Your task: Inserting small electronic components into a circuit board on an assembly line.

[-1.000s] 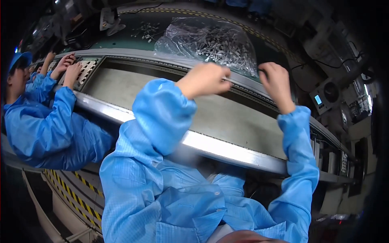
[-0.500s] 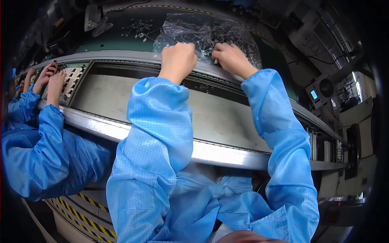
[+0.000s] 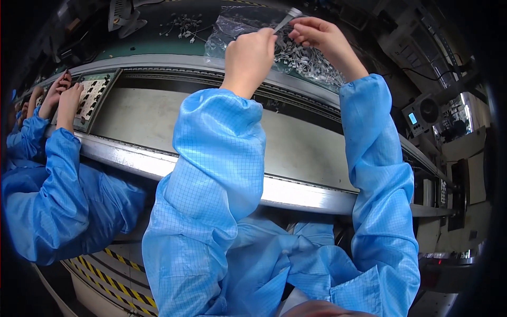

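Observation:
My left hand [image 3: 248, 59] is closed above the far rail, gripping a short pale cable with a white connector end [image 3: 293, 12] that sticks up to the right. Close to that end, my right hand [image 3: 330, 41] has its fingers curled but apart, and I see nothing held in them. Beneath both hands lies a clear plastic bag [image 3: 222, 39], spread on the green surface. Many small white-tipped cable pieces [image 3: 302, 57] lie on and around it. The lower part of the held cable is hidden by my left fingers.
More loose cable pieces [image 3: 182, 24] lie at the far left of the bag. A metal-railed conveyor [image 3: 301, 153] runs in front of me. At left, a co-worker's hands [image 3: 67, 103] are over a populated board [image 3: 95, 100]. A box with a small lit screen [image 3: 417, 115] stands at right.
Both hands have risen and moved away from me, to the right. The cable with the white end now stands out from my left hand. My right fingers have come off the pieces in the bag.

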A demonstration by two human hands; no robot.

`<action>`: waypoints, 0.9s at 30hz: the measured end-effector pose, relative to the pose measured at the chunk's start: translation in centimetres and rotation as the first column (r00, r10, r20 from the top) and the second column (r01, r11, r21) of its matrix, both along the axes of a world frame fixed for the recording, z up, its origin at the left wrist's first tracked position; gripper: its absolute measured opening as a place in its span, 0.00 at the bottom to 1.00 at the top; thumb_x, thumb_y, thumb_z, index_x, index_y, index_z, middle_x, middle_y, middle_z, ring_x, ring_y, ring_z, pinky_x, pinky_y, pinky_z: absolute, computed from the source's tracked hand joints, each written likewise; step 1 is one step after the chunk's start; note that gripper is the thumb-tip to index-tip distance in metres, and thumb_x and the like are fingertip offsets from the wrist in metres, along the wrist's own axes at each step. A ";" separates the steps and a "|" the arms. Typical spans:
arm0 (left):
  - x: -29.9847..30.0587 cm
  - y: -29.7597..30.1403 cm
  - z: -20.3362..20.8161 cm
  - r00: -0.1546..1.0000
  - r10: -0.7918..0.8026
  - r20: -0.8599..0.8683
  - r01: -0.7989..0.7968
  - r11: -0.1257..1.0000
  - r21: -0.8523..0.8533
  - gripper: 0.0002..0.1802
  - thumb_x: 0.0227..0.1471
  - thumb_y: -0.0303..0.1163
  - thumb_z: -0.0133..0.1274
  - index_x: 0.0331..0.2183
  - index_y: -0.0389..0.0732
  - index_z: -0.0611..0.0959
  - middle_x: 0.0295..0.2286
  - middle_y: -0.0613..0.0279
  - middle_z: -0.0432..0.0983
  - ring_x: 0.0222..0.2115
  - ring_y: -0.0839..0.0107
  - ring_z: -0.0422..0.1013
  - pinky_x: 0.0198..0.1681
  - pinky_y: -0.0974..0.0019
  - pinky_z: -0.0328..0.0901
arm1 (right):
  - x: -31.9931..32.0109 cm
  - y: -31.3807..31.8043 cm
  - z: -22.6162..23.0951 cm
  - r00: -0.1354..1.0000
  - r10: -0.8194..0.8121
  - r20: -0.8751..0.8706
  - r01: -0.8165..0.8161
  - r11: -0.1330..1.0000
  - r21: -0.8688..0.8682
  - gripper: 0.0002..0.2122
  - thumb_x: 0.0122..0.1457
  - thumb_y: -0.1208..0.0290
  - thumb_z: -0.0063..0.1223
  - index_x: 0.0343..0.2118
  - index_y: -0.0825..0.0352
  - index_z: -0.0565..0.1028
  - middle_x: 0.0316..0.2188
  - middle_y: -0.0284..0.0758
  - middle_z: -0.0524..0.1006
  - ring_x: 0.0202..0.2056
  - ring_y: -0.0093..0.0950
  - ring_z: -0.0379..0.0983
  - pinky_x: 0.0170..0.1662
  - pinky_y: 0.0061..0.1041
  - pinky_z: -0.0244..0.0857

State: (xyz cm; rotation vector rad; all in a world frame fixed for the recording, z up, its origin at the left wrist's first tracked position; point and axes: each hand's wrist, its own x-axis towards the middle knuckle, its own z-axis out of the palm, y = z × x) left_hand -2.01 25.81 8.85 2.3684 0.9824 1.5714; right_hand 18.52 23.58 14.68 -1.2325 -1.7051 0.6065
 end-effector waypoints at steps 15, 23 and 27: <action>-0.1 0.1 -0.4 0.998 0.056 -0.027 -0.057 0.998 -0.023 0.12 0.60 0.35 0.51 0.44 0.44 0.73 0.21 0.49 0.79 0.26 0.45 0.77 0.32 0.46 0.69 | 2.6 2.7 -5.9 0.244 -0.487 0.839 0.045 0.870 0.492 0.09 0.54 0.74 0.54 0.37 0.58 0.80 0.36 0.31 0.77 0.49 0.34 0.72 0.53 0.44 0.60; -0.2 0.0 -0.3 0.995 0.062 -0.073 -0.064 0.998 -0.016 0.13 0.60 0.35 0.52 0.46 0.45 0.74 0.20 0.51 0.79 0.25 0.48 0.77 0.34 0.49 0.69 | 0.2 3.9 -6.0 0.192 -0.352 0.916 0.049 0.936 0.349 0.17 0.49 0.82 0.50 0.41 0.57 0.81 0.45 0.35 0.75 0.53 0.37 0.69 0.57 0.49 0.58; 0.0 -0.2 -0.2 0.996 0.050 -0.076 -0.051 0.999 -0.013 0.13 0.59 0.35 0.51 0.46 0.45 0.74 0.20 0.51 0.79 0.26 0.48 0.77 0.36 0.48 0.68 | 0.4 4.4 -4.9 0.214 -0.281 0.936 0.020 0.959 0.283 0.13 0.50 0.78 0.54 0.35 0.53 0.83 0.45 0.34 0.75 0.55 0.36 0.67 0.59 0.50 0.58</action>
